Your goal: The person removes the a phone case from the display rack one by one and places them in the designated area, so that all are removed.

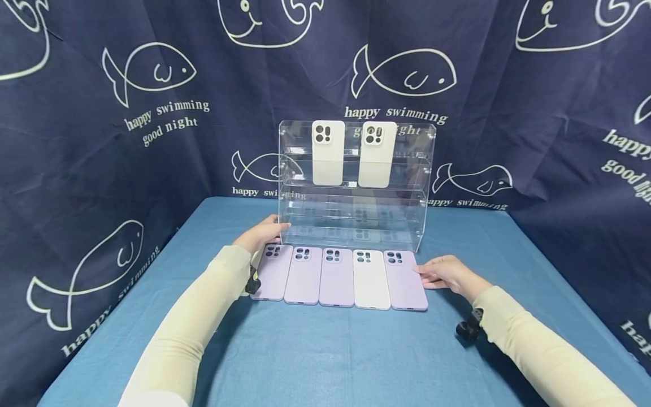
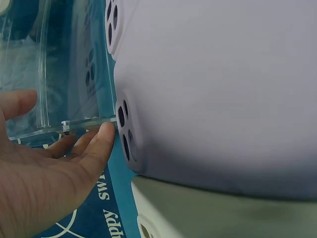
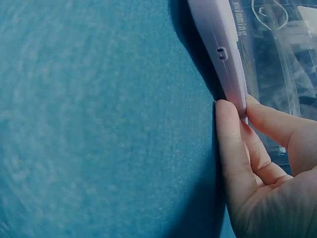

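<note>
A clear acrylic stand with stepped shelves rises at the back of the table. My left hand is at its lower left side, fingers fairly straight along the outside of the side panel and thumb apart on the inner side. In the left wrist view these fingertips meet the panel's bottom edge. My right hand pinches the edge of the rightmost purple phone case. In the right wrist view thumb and fingers close on a corner of this purple case, its side edge facing the camera.
Left of the held case lie a white phone case and several purple phone cases in a row before the stand. Two cream phone cases stand on an upper shelf. Dark curtains with fish drawings surround the blue table.
</note>
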`<action>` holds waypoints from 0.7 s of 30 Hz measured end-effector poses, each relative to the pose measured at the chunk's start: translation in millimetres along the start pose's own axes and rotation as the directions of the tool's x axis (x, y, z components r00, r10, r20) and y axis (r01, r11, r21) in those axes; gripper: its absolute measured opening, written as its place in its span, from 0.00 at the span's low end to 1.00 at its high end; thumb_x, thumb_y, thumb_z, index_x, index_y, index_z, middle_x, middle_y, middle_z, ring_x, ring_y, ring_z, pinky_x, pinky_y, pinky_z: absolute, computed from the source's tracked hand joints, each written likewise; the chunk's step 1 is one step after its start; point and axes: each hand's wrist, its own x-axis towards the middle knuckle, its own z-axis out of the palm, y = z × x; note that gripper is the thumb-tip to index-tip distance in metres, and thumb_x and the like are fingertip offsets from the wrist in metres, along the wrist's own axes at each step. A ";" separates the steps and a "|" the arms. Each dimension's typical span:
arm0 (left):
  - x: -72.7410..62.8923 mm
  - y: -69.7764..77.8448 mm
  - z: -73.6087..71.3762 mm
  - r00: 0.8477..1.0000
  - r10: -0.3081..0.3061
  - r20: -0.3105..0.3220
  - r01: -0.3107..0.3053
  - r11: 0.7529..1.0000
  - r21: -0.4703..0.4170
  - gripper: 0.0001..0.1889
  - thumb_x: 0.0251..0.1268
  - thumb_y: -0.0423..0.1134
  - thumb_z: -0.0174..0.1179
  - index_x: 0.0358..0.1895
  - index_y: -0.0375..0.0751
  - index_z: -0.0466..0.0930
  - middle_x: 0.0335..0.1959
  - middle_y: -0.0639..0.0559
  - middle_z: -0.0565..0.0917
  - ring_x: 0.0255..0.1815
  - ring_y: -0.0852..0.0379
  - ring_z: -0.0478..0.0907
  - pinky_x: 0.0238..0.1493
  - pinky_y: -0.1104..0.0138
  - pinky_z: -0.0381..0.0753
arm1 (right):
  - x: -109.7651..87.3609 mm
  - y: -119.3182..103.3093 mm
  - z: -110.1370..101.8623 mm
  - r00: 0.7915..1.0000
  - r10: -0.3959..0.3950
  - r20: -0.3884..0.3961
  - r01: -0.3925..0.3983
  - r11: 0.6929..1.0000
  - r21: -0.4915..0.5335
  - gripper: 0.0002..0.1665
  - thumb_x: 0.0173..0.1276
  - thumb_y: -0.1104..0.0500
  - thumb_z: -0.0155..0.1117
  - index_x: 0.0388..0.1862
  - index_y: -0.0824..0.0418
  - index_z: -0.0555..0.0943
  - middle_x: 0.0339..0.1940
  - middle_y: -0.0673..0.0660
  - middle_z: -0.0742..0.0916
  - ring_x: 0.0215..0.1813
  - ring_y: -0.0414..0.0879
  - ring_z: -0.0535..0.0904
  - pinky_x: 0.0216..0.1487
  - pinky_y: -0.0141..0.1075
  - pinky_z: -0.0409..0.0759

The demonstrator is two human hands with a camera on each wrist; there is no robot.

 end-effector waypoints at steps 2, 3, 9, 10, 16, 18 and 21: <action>-0.7 0.1 0.0 1.000 0.002 0.006 -0.002 1.000 -0.002 0.39 0.76 0.45 0.47 0.77 0.34 0.34 0.77 0.33 0.48 0.73 0.39 0.61 0.76 0.55 0.63 | 1.0 0.8 0.0 1.000 -0.001 -0.004 0.001 1.000 0.001 0.20 0.68 0.60 0.65 0.49 0.75 0.78 0.24 0.51 0.86 0.28 0.40 0.83 0.37 0.34 0.89; -1.0 0.2 0.0 1.000 0.000 0.006 0.000 1.000 -0.003 0.39 0.76 0.45 0.47 0.77 0.34 0.35 0.77 0.33 0.48 0.73 0.39 0.60 0.76 0.54 0.62 | 1.7 1.2 -0.1 1.000 0.001 -0.009 -0.001 1.000 0.000 0.19 0.67 0.60 0.65 0.48 0.75 0.78 0.23 0.52 0.86 0.28 0.40 0.83 0.37 0.34 0.89; -1.2 -0.2 -0.9 1.000 -0.007 0.009 0.007 1.000 0.021 0.39 0.76 0.46 0.48 0.77 0.35 0.35 0.77 0.34 0.48 0.73 0.39 0.61 0.77 0.54 0.61 | 3.9 2.6 -1.1 1.000 0.009 -0.026 -0.009 1.000 -0.003 0.14 0.66 0.61 0.66 0.43 0.72 0.81 0.22 0.52 0.86 0.26 0.40 0.83 0.35 0.33 0.89; -0.8 -0.2 -1.2 1.000 -0.008 0.010 0.008 1.000 0.026 0.39 0.76 0.46 0.47 0.77 0.35 0.35 0.77 0.34 0.48 0.73 0.39 0.61 0.77 0.54 0.61 | 3.9 2.4 -1.6 1.000 0.012 -0.025 -0.012 1.000 0.001 0.13 0.66 0.61 0.66 0.42 0.71 0.81 0.22 0.52 0.86 0.26 0.40 0.83 0.35 0.33 0.89; 3.2 0.1 -2.1 1.000 -0.012 0.013 0.012 1.000 0.003 0.39 0.76 0.45 0.47 0.77 0.36 0.35 0.77 0.34 0.50 0.72 0.40 0.63 0.76 0.54 0.64 | 5.5 -0.1 -5.5 1.000 0.027 0.009 -0.027 0.998 0.048 0.07 0.66 0.62 0.66 0.36 0.66 0.81 0.23 0.52 0.86 0.27 0.40 0.83 0.37 0.33 0.89; 4.1 -0.2 -2.0 1.000 -0.015 0.016 0.015 1.000 -0.008 0.39 0.76 0.45 0.47 0.77 0.36 0.35 0.77 0.34 0.50 0.72 0.40 0.63 0.75 0.55 0.65 | 5.9 -0.5 -6.9 0.999 0.028 0.028 -0.030 0.998 0.059 0.07 0.66 0.62 0.66 0.37 0.67 0.81 0.23 0.52 0.86 0.28 0.40 0.84 0.38 0.34 0.89; 4.7 0.4 -2.3 1.000 -0.022 0.015 0.022 1.000 -0.016 0.38 0.76 0.44 0.48 0.77 0.35 0.36 0.76 0.34 0.51 0.73 0.40 0.61 0.75 0.55 0.66 | 6.8 -1.7 -7.6 0.999 0.029 0.040 -0.032 0.997 0.072 0.11 0.66 0.63 0.66 0.42 0.70 0.80 0.24 0.52 0.86 0.28 0.40 0.84 0.39 0.35 0.90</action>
